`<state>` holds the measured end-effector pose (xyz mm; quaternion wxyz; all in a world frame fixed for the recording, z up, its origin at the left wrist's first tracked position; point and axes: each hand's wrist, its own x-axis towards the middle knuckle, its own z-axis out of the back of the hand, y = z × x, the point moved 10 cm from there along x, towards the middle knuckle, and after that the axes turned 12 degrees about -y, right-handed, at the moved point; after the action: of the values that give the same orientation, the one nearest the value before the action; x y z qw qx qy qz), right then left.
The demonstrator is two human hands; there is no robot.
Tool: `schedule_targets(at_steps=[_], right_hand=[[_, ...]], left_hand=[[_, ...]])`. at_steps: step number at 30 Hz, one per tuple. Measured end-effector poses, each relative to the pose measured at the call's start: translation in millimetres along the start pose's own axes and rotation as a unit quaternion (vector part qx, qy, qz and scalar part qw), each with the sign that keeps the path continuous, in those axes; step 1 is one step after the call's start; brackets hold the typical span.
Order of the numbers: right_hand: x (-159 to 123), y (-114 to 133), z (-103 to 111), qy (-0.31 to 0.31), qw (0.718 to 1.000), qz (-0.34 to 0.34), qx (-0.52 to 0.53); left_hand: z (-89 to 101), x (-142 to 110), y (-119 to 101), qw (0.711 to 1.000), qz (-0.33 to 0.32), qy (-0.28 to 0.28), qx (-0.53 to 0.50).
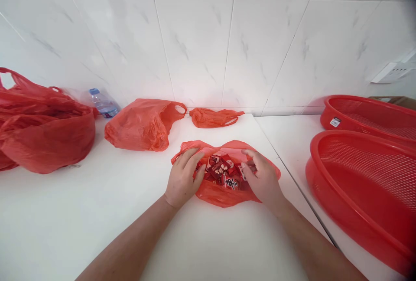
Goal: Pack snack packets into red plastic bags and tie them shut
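A red plastic bag (216, 195) lies spread in front of me with its mouth wide. Inside it is a heap of small red printed packets (224, 172), some with white lettering. My left hand (185, 177) rests over the bag's left rim, its fingers stretched and thumb apart. At the opposite rim, my right hand (263, 177) reaches in beside the packets with fingers loosely bent and thumb apart. Neither hand visibly grips a packet. The fingertips cover part of the bag's edges on both sides.
A full red bag (48, 138) stands at the left beside a plastic bottle (103, 104). Behind are another red bag (139, 125) and a flattened one (212, 117). Two red perforated baskets (344, 194) stand right, past a table seam. A tiled wall (198, 47) closes the back.
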<state>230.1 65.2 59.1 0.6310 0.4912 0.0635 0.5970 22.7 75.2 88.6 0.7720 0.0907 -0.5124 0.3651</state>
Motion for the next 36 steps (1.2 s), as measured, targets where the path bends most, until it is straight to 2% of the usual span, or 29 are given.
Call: schedule_targets(at_steps=[3,8,11,14,17,20,24,27,29,31,33,36], right_hand=[[2.8,10.2,9.7,-0.028,0.998,0.058,-0.001],[7.3,3.6,24.5,-0.066,0.997,0.039,-0.025],[10.2,4.3,20.8,-0.063,0.992,0.08,-0.08],[12.2,-2.2,9.9,-0.043,0.988,0.091,-0.12],[13.6,-17.6,-1.6,-0.006,0.988,0.056,-0.143],[14.2,-39.0,-9.2,0.034,0.987,-0.012,-0.159],[13.4,-53.7,-16.1,0.078,0.983,-0.055,-0.158],[11.5,-52.3,-17.8,0.104,0.983,-0.056,-0.14],[9.7,-51.4,-15.7,0.115,0.983,-0.07,-0.123],[9.4,-51.2,-9.3,0.103,0.984,-0.093,-0.109],[10.4,-48.8,-2.0,0.072,0.988,-0.107,-0.087],[12.4,-35.2,5.9,0.015,0.996,-0.082,-0.025]], left_hand=[[4.1,-0.1,-7.7,0.999,-0.031,-0.013,-0.009],[8.4,-3.5,-29.6,0.994,-0.098,-0.021,-0.039],[7.7,-4.4,-40.7,0.99,-0.138,-0.022,-0.016],[-6.7,-1.3,-37.1,0.991,-0.127,0.022,0.039],[-25.5,1.5,-14.0,0.99,-0.05,0.083,0.1],[-37.7,-3.6,14.6,0.984,0.041,0.128,0.121],[-46.5,-17.9,38.4,0.973,0.148,0.174,0.034],[-48.9,-29.8,49.6,0.938,0.276,0.195,-0.078],[-50.2,-38.1,53.4,0.897,0.367,0.196,-0.147],[-50.2,-42.6,54.2,0.865,0.426,0.181,-0.194],[-47.6,-43.5,56.0,0.853,0.454,0.151,-0.211],[-41.0,-42.0,60.4,0.861,0.455,0.108,-0.199]])
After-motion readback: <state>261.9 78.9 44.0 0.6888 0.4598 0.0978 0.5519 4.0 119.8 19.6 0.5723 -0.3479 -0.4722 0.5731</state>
